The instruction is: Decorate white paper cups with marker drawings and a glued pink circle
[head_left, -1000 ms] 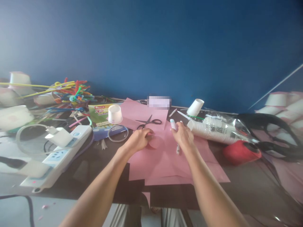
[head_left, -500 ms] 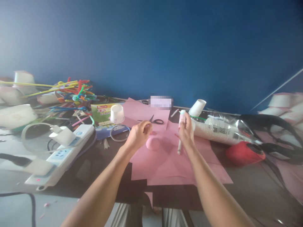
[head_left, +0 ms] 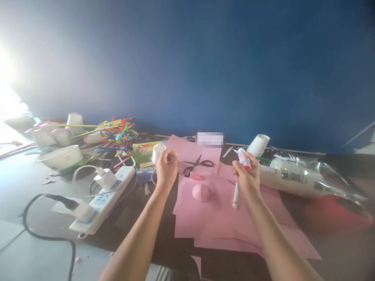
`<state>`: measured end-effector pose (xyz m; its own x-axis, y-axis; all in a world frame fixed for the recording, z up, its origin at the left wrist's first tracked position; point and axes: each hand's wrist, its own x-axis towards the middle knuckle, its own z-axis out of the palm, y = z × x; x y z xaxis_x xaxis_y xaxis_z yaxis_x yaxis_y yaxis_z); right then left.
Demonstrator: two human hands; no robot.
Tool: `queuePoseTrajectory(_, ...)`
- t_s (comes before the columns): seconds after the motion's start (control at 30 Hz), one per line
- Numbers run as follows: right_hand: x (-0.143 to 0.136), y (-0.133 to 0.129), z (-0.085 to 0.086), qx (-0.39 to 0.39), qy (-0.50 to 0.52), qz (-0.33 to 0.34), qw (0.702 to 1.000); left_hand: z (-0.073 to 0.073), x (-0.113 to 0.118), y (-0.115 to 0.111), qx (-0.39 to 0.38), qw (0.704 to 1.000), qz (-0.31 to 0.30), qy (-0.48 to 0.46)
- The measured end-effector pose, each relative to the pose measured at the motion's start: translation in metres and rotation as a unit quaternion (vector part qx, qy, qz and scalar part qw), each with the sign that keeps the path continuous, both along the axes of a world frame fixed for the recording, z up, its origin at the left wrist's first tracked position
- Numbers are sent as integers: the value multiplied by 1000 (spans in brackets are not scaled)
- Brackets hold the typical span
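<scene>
My left hand (head_left: 166, 166) is closed in front of the white paper cup (head_left: 158, 153); what its curled fingers hold, if anything, is hidden. A glue stick (head_left: 244, 159) with a white and red body is gripped in my right hand (head_left: 247, 171), above the pink sheets (head_left: 213, 222). Between the hands lie black scissors (head_left: 197, 164) with their blades apart, a small pink strip (head_left: 196, 176) and a round pink piece (head_left: 200, 192). A white marker (head_left: 235, 195) rests on the sheets, just left of my right wrist.
At the left are a power strip (head_left: 102, 199) with plugs and cables, a white bowl (head_left: 61, 157) and colourful pipe cleaners (head_left: 123, 130). A tilted cup (head_left: 258, 145) and bagged stacked cups (head_left: 287, 179) are at the right, near a red object (head_left: 336, 214).
The view has turned left. My left hand has moved left from above the round pink piece towards the cup. The glue stick has tilted in my right hand.
</scene>
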<state>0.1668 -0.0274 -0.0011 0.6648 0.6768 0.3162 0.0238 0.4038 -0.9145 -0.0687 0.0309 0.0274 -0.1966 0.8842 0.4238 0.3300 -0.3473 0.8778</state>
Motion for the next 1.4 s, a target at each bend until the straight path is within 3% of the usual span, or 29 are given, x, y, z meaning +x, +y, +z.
queuePoseTrajectory(0.13, -1, -2, 2, -4, 13, -10, 1000, 16, -11, 14, 17, 994, 107, -27)
queuePoseTrajectory(0.23, -4, -4, 7, 28, 30, 13, 999, 23, -22, 22, 27, 980, 188, 60)
queuePoseTrajectory(0.43, -9, -6, 13, 28, 71, 47, 996, 4, -39, 37, -87, 965, 148, 200)
queuePoseTrajectory(0.6, -11, -6, 13, 28, 62, 58, 996, -10, -44, 58, -111, 963, 147, 198)
queuePoseTrajectory(0.73, -11, -6, 16, 12, 61, 53, 997, 4, -44, 57, -131, 966, 146, 167)
queuePoseTrajectory(0.8, -11, -8, 20, 27, 74, 58, 995, 20, -35, 42, -76, 979, 138, 128)
queuePoseTrajectory(0.87, -10, -11, 25, 49, 91, 81, 991, 35, -20, 17, 2, 994, 80, 79)
queuePoseTrajectory(0.93, -8, -15, 31, 60, 103, 111, 987, 43, 1, -15, -3, 997, -61, 40)
queuePoseTrajectory(1.03, -5, -20, 35, 61, 104, 146, 982, 37, 31, -62, -104, 945, -309, 2)
queuePoseTrajectory(1.1, -4, -21, 35, 67, 109, 157, 979, 26, 45, -88, -133, 900, -415, -3)
queuePoseTrajectory(1.2, -2, -21, 34, 76, 118, 160, 977, 14, 53, -110, -164, 849, -500, 36)
queuePoseTrajectory(1.27, -1, -19, 33, 72, 116, 151, 979, 11, 53, -114, -178, 819, -539, 87)
queuePoseTrajectory(1.33, -1, -17, 32, 67, 116, 148, 980, 10, 51, -109, -196, 808, -545, 109)
queuePoseTrajectory(1.4, -1, -16, 31, 64, 119, 156, 978, 7, 47, -100, -214, 821, -522, 88)
